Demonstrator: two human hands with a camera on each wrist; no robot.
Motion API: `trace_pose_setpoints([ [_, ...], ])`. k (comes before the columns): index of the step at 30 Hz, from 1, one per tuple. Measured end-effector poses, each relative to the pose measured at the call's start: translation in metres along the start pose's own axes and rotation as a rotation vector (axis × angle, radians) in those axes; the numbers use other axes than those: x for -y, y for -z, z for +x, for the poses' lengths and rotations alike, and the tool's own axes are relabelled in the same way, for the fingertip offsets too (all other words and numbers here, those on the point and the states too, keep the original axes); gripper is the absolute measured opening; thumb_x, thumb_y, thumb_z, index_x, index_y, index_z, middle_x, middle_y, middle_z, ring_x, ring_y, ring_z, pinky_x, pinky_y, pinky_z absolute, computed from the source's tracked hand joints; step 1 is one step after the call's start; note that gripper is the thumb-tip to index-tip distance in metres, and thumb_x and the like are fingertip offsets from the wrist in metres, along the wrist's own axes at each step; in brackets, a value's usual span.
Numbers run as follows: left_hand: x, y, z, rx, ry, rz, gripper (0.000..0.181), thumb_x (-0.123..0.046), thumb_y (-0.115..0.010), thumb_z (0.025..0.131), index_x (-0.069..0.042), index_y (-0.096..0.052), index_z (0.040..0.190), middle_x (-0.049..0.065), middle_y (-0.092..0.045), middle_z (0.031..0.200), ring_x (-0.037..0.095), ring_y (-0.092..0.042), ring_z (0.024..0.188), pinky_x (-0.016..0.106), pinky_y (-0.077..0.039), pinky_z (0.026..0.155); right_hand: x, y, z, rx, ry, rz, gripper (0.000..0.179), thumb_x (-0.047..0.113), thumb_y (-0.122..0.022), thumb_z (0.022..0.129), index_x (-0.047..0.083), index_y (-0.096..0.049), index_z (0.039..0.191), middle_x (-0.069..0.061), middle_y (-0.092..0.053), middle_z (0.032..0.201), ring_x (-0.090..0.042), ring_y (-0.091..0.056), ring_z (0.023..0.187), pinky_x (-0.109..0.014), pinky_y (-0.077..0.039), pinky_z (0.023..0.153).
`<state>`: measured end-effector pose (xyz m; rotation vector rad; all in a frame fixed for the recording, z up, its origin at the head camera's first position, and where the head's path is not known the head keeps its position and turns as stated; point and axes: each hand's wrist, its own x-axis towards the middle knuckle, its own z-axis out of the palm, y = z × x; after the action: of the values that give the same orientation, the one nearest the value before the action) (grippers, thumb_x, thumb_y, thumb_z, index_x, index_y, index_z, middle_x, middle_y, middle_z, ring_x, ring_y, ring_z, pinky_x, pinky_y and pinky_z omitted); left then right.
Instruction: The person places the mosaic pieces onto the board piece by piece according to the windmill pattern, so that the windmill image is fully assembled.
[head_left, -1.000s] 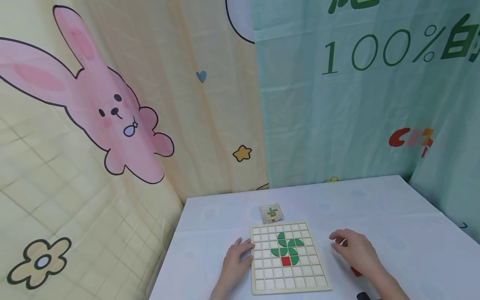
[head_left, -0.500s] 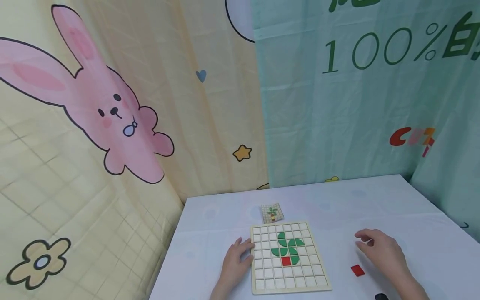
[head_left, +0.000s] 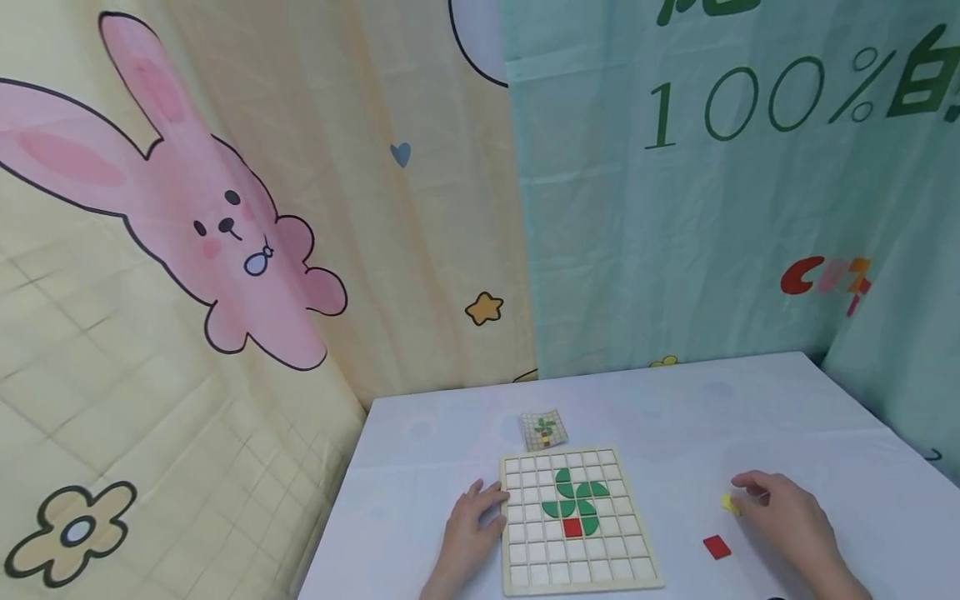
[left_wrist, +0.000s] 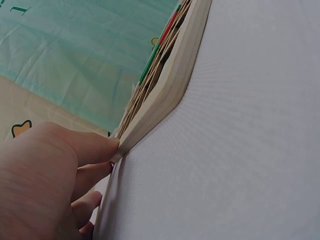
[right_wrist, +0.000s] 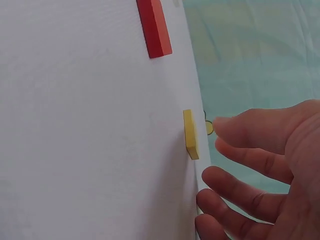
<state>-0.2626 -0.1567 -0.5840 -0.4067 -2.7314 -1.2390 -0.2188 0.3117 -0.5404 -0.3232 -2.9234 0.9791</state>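
Note:
My left hand (head_left: 474, 527) rests at the left edge of a square board (head_left: 519, 573) with a grid of white cells. In the left wrist view, the thumb and fingertips touch the board's rim (left_wrist: 172, 82). Several green rounded tiles (head_left: 568, 489) form a leafy pattern on it, with a red square tile (head_left: 572, 527) below them. To the right of the board, my right hand (head_left: 787, 517) hovers beside a small yellow tile (right_wrist: 190, 135), fingers loosely bent. The right wrist view shows a gap between the fingertips and that tile. A loose red tile (head_left: 717, 547) lies nearer the person.
Behind the board lies a small pattern card (head_left: 544, 429) printed with a similar green figure. A white cloth covers the table (head_left: 405, 467). Printed curtains (head_left: 637, 250) hang along the back and sides.
My right hand has moved rightward and slightly nearer the person, uncovering the loose red tile. The yellow tile has come into sight at its fingertips. My left hand stays at the board's edge.

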Motion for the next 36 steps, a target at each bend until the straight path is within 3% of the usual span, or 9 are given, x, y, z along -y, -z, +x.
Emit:
trace_pose_setpoints([
  [8, -0.002, 0.001, 0.003, 0.008, 0.005, -0.017, 0.034, -0.018, -0.070, 0.092, -0.025, -0.070, 0.124, -0.005, -0.058, 0.143, 0.035, -0.032, 0.146, 0.065, -0.015, 0.119, -0.007, -0.003, 0.001, -0.024, 0.056, -0.013, 0.046, 0.029, -0.081, 0.085, -0.001, -0.068, 0.118, -0.021, -0.066, 0.110, -0.042, -0.060, 0.103, -0.060, -0.054, 0.083],
  [18, -0.002, 0.001, 0.001, 0.014, -0.018, -0.016, 0.033, -0.017, -0.070, 0.091, -0.023, -0.070, 0.124, -0.001, -0.059, 0.142, 0.039, -0.033, 0.145, 0.067, -0.016, 0.118, -0.013, -0.007, 0.001, 0.012, 0.013, 0.004, 0.040, 0.024, -0.084, 0.081, 0.001, -0.073, 0.111, -0.015, -0.063, 0.104, -0.039, -0.058, 0.101, -0.063, -0.052, 0.086],
  [23, -0.002, 0.001, 0.000, 0.029, 0.005, -0.015, 0.032, -0.019, -0.069, 0.092, -0.024, -0.070, 0.124, -0.001, -0.058, 0.143, 0.038, -0.033, 0.146, 0.066, -0.015, 0.119, -0.014, -0.011, 0.001, 0.026, -0.009, 0.014, 0.039, 0.024, -0.084, 0.081, 0.000, -0.073, 0.110, -0.016, -0.063, 0.104, -0.039, -0.058, 0.100, -0.062, -0.052, 0.086],
  [29, -0.001, 0.003, -0.002, 0.013, -0.005, -0.013, 0.033, -0.018, -0.070, 0.091, -0.023, -0.070, 0.124, 0.000, -0.059, 0.142, 0.040, -0.034, 0.144, 0.068, -0.016, 0.118, -0.013, -0.014, 0.002, 0.018, -0.024, 0.045, 0.040, 0.022, -0.084, 0.081, -0.001, -0.068, 0.109, -0.015, -0.064, 0.102, -0.031, -0.057, 0.091, -0.056, -0.056, 0.081],
  [36, 0.001, 0.001, 0.000, 0.014, 0.009, -0.016, 0.033, -0.018, -0.070, 0.091, -0.023, -0.070, 0.123, 0.000, -0.059, 0.142, 0.039, -0.033, 0.145, 0.067, -0.016, 0.118, -0.011, -0.016, 0.003, -0.011, -0.008, 0.088, 0.028, 0.012, -0.082, 0.082, 0.003, -0.067, 0.103, -0.006, -0.067, 0.090, -0.023, -0.057, 0.082, -0.037, -0.056, 0.066],
])
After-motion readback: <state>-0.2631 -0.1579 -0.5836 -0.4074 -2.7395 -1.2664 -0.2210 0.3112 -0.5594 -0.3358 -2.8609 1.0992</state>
